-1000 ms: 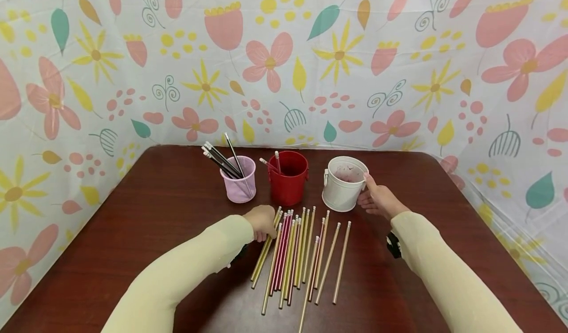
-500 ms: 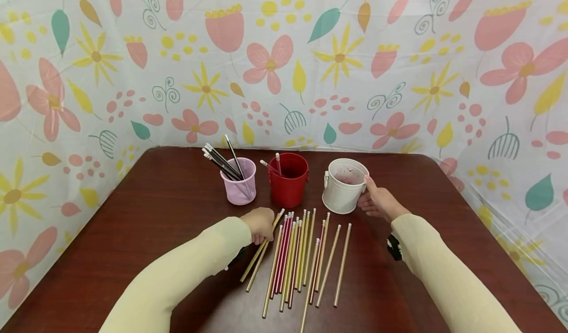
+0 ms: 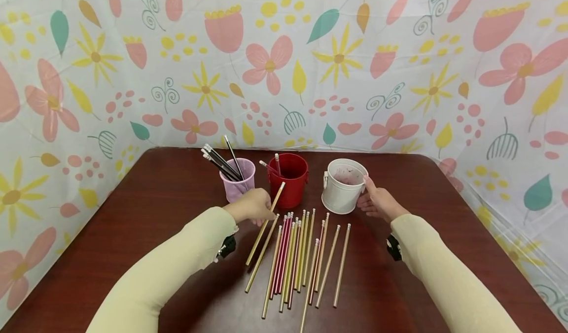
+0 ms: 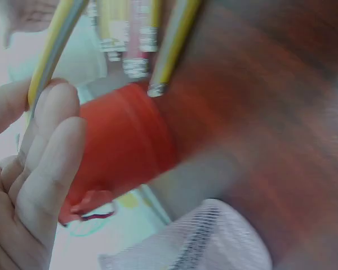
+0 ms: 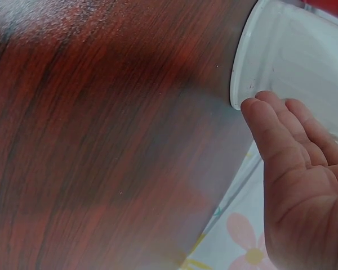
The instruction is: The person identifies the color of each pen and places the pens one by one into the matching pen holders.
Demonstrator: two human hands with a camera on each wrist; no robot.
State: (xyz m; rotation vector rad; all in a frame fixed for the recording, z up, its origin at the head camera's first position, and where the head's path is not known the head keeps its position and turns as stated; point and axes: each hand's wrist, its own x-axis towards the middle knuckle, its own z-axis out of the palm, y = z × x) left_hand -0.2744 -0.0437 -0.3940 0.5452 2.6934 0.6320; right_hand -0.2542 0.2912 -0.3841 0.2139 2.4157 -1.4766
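Note:
My left hand (image 3: 252, 205) pinches a gold pencil (image 3: 277, 197) between thumb and fingers, its white eraser end pointing up. In the left wrist view the pencil (image 4: 52, 50) runs through the fingertips, near the red bucket (image 4: 121, 143). Below that hand another gold pencil (image 3: 262, 256) lies on the table, left of a spread of gold and dark red pencils (image 3: 293, 259). My right hand (image 3: 380, 202) rests against the white bucket (image 3: 340, 195), thumb at its rim. Seen from the right wrist, nearly straight fingers (image 5: 281, 129) touch the bucket's side.
A pink mesh cup (image 3: 235, 190) with several black pencils stands at the back left. Beside it, the red bucket (image 3: 290, 190) holds two dark red pencils. All rest on a dark wooden table (image 3: 168, 214), with a flowered cloth (image 3: 275, 76) behind.
My left hand has moved up toward the pink cup and red bucket, lifting one gold pencil away from the one beside it. The right hand stays at the white bucket.

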